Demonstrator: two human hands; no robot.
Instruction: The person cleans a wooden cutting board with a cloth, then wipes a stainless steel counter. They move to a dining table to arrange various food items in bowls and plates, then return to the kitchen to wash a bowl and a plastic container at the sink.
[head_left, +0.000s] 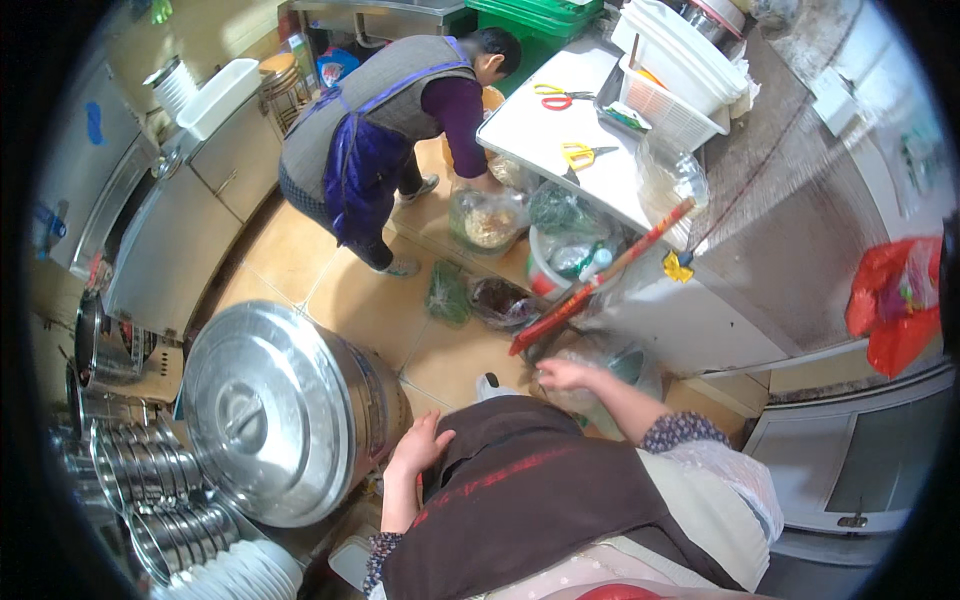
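My left hand is beside the front of my dark apron, its fingers apart and nothing visible in it. My right hand reaches low in front of me, over clear plastic bags on the floor; whether its bent fingers hold part of a bag is unclear. Just beyond it slants a red stick. Past that hand lie a dark-filled plastic bag and a bag of greens. A white bucket holds bagged goods.
A co-worker bends over a bag of pale food. Scissors lie on the white table. To my left stand a large lidded metal pot, steel pots and stacked white bowls. A red bag hangs at right.
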